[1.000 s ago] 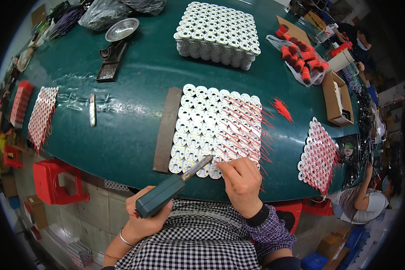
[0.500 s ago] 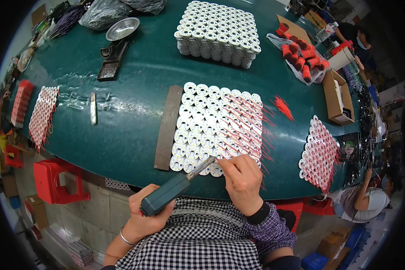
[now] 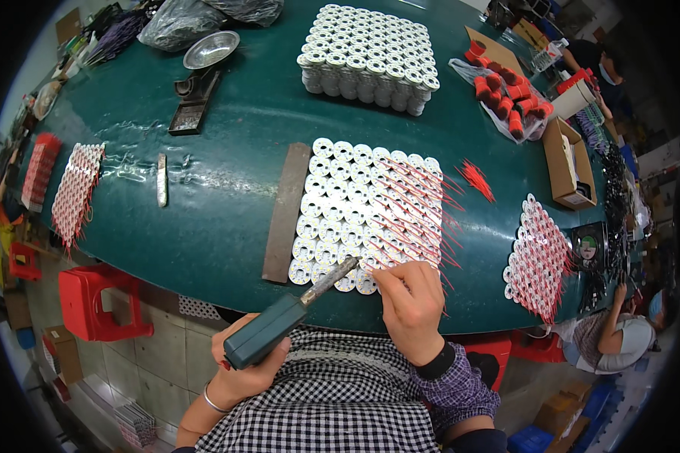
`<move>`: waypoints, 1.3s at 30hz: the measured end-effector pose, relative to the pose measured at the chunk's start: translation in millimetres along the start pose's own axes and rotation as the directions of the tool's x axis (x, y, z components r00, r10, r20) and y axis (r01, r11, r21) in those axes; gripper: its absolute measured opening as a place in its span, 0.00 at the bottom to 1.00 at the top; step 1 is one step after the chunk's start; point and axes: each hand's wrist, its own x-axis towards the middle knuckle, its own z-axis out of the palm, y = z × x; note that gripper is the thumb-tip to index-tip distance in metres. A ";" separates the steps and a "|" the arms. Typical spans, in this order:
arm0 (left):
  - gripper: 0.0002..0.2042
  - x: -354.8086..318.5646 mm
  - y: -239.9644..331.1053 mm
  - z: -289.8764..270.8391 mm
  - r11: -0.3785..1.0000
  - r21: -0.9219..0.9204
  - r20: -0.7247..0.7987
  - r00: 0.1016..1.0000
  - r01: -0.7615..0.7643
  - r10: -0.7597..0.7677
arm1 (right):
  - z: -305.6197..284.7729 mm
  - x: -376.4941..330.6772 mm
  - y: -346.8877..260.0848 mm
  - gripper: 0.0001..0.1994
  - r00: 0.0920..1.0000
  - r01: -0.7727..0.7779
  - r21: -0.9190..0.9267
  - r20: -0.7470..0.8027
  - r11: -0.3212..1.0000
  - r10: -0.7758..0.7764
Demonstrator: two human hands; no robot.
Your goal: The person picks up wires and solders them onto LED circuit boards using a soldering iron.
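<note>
My left hand (image 3: pixel 243 371) is closed around the dark green handle of a soldering gun (image 3: pixel 269 329). Its metal tip points up and right, over the near rows of a panel of round white LED boards (image 3: pixel 331 207). My right hand (image 3: pixel 414 311) is beside that tip, with thumb and forefinger pinched on a thin red wire, mostly hidden by the fingers. Red wires (image 3: pixel 412 204) slant across the right-hand columns of the panel, while the left columns show bare boards. A flat brown bar (image 3: pixel 285 215) lies along the panel's left edge.
A stack of white boards (image 3: pixel 370 53) stands at the back. Loose red wires (image 3: pixel 476 180) lie right of the panel, and a wired panel (image 3: pixel 536 260) lies farther right. Leftward are a metal strip (image 3: pixel 162 181), a dark tray (image 3: pixel 192 113) and a metal dish (image 3: pixel 210 50). A co-worker (image 3: pixel 619 336) sits at right.
The soldering gun's handle has moved slightly down and left, and its tip has shifted a little up and left. My right hand has moved slightly right and down, still pinched.
</note>
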 end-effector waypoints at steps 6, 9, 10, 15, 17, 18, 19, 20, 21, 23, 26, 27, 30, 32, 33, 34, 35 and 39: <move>0.11 -4.3 1.5 -1.5 0.993 -0.031 0.057 0.992 0.111 -0.109 | -8.4 -9.3 -0.8 0.12 1.000 0.015 0.013 0.024 1.000 -0.016; 0.11 -3.3 2.6 -1.1 0.995 -0.007 0.084 0.991 0.101 -0.100 | -7.0 -12.4 1.5 0.12 1.000 0.013 0.017 0.025 1.000 -0.013; 0.11 -2.0 3.0 -0.9 0.995 -0.007 0.085 0.991 0.100 -0.099 | -6.4 -13.5 1.8 0.12 1.000 0.012 0.016 0.025 1.000 -0.013; 0.11 0.3 5.6 0.3 0.997 0.013 0.150 0.986 0.075 -0.076 | -5.4 -16.1 0.9 0.11 0.999 -0.019 0.020 0.043 1.000 0.018; 0.10 -0.1 5.2 2.0 0.997 0.007 0.147 0.986 0.073 -0.073 | -4.4 -17.5 1.5 0.11 0.999 -0.019 0.017 0.040 1.000 0.018; 0.10 -0.5 5.1 2.8 0.997 0.000 0.144 0.987 0.073 -0.072 | -3.9 -18.2 1.9 0.11 0.999 -0.018 0.016 0.038 1.000 0.018; 0.10 -0.6 5.6 3.2 0.997 0.001 0.144 0.987 0.072 -0.072 | -3.9 -18.0 1.6 0.11 0.999 -0.019 0.017 0.038 1.000 0.018; 0.10 -0.6 6.5 3.4 0.997 0.007 0.142 0.987 0.080 -0.080 | -4.1 -17.3 1.0 0.11 0.999 -0.018 0.016 0.040 1.000 0.017; 0.09 -0.2 7.2 3.3 0.996 0.012 0.139 0.986 0.087 -0.087 | -4.4 -16.7 0.7 0.11 0.999 -0.018 0.015 0.043 1.000 0.017; 0.09 1.2 8.4 2.5 0.996 0.020 0.147 0.985 0.084 -0.086 | -4.7 -16.7 0.4 0.11 0.999 -0.019 0.006 0.042 1.000 0.019; 0.09 0.6 7.0 2.4 0.997 0.039 0.147 0.987 0.065 -0.070 | -4.9 -16.3 0.0 0.10 0.999 -0.019 -0.007 0.043 1.000 0.019; 0.09 -0.5 5.9 2.8 0.997 0.051 0.139 0.989 0.050 -0.056 | -5.0 -16.3 0.1 0.10 0.999 -0.019 -0.010 0.044 1.000 0.020; 0.10 -8.1 2.7 2.2 0.999 0.043 0.066 0.998 0.011 -0.013 | -4.7 -15.8 -1.0 0.10 0.999 -0.017 -0.009 0.040 1.000 0.017; 0.10 -11.7 4.7 -1.3 0.998 0.028 0.069 0.995 0.065 -0.067 | -3.9 -16.5 -1.4 0.10 0.999 -0.021 -0.005 0.027 1.000 0.021; 0.11 -12.8 5.3 -2.6 0.993 0.014 0.070 0.990 0.120 -0.121 | -3.1 -16.4 -1.3 0.10 1.000 -0.023 0.001 0.016 1.000 0.023; 0.11 -13.0 5.0 -3.1 0.992 0.015 0.067 0.990 0.122 -0.122 | -4.4 -15.1 -2.6 0.10 1.000 -0.021 0.003 0.017 1.000 0.021; 0.11 -13.0 4.6 -3.6 0.993 0.015 0.068 0.991 0.116 -0.117 | -7.2 -13.1 -5.0 0.10 1.000 -0.012 -0.006 0.008 1.000 0.012; 0.11 -14.1 3.1 -3.8 0.996 0.007 0.070 0.993 0.090 -0.090 | -9.4 -12.5 -8.7 0.11 1.000 0.011 0.036 0.023 0.999 -0.012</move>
